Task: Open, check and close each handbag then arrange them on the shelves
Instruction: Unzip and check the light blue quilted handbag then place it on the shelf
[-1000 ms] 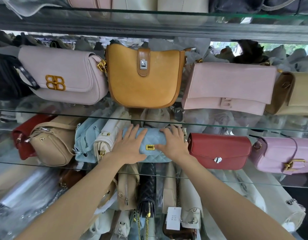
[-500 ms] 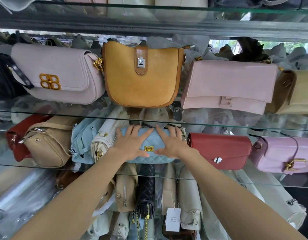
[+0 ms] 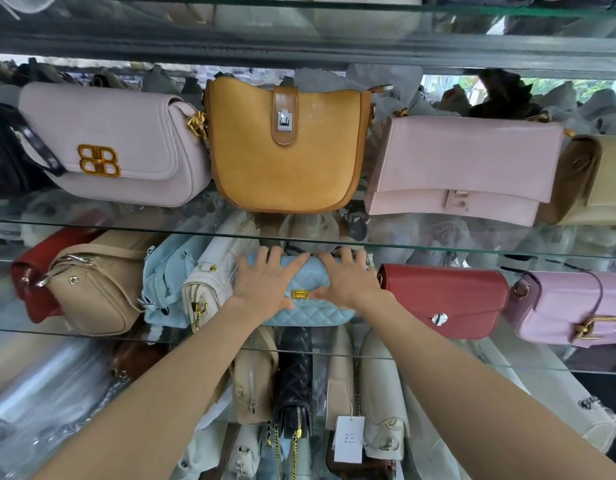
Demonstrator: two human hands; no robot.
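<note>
Two hands flat on one bag — left hand (image 3: 265, 287) and right hand (image 3: 346, 284), fingers straight and spread, pressing on the flap of the light-blue quilted handbag (image 3: 308, 311) rather than curling round it; no grip closed on anything. Gold clasp (image 3: 299, 294) visible between the two thumbs, apparently fastened, so the bag judged already shut and in the placing stage. Handbag seated on the middle glass shelf (image 3: 92, 332), long axis running left to right along the shelf edge, directly ahead of both palms and between them; both hands about equally near, one on each half. Wedged in a row: cream zip bag (image 3: 209, 285) touching on the left, red flap bag (image 3: 445, 299) just beside on the right. Coming move likely a push straight back or a small squaring-up — clearance on either side slight, so neighbouring bags liable to shift.

Above, on the upper glass shelf (image 3: 473, 249): lilac bag with gold logo (image 3: 119, 147), mustard bucket bag (image 3: 286, 150), pale pink flap bag (image 3: 466, 168). Rear of the blue handbag and any strap hidden behind the hands and the shelf edge; bags below seen only through glass, partly cut off.
</note>
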